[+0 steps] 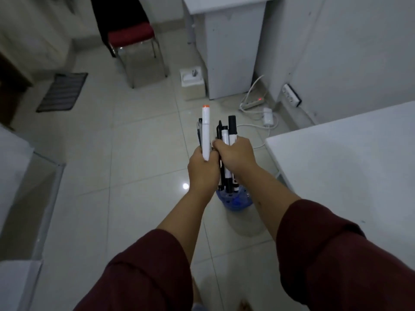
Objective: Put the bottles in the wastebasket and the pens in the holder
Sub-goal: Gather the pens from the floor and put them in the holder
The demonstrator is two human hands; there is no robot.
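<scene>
My left hand (pixel 202 169) grips a white marker with an orange tip (pixel 206 129), held upright, with a dark pen partly hidden behind it. My right hand (pixel 235 156) holds a bundle of black and white markers (pixel 229 133), also upright, touching the left hand. Both hands are out in front of me, above the floor. Directly below them stands a blue wastebasket (pixel 234 202) on the tiles, with bottles showing dimly inside. No pen holder is in view.
A white table (pixel 348 176) fills the right side. A power strip (pixel 251 104) and cables lie on the floor ahead. A red-seated chair (pixel 132 39), a white cabinet (pixel 229 52) and a small white box (pixel 193 83) stand at the back. A dark mat (pixel 62 92) lies left.
</scene>
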